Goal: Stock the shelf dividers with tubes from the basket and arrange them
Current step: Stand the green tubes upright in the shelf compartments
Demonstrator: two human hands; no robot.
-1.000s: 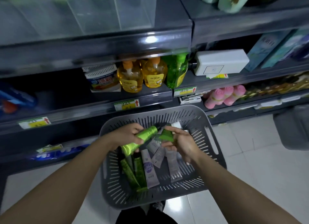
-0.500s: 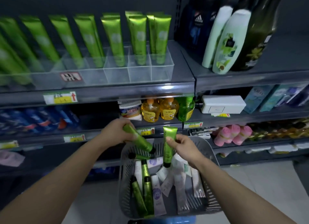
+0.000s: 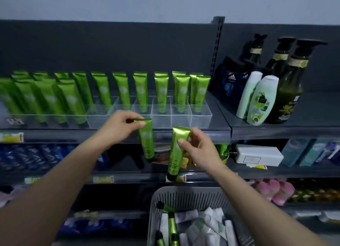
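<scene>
My left hand (image 3: 120, 128) pinches the crimped top of a green tube (image 3: 146, 141), which hangs cap down just below the shelf's front edge. My right hand (image 3: 197, 148) grips a second green tube (image 3: 175, 154) near its top, also cap down, a little lower and to the right. Above both, clear shelf dividers (image 3: 161, 117) hold a row of upright green tubes (image 3: 140, 91), with the front compartments bare. The grey basket (image 3: 184, 194) at the bottom holds several green and white tubes.
Dark pump bottles (image 3: 288, 84) and pale green bottles (image 3: 261, 102) stand on the shelf to the right of the dividers. A white box (image 3: 257, 155) and blue packs (image 3: 35, 157) fill the shelf below. Pink items (image 3: 276, 190) sit lower right.
Both hands have risen from the basket up to the divider shelf, each carrying a green tube. The left tube has turned from slanted to hanging upright. The view has tilted upward.
</scene>
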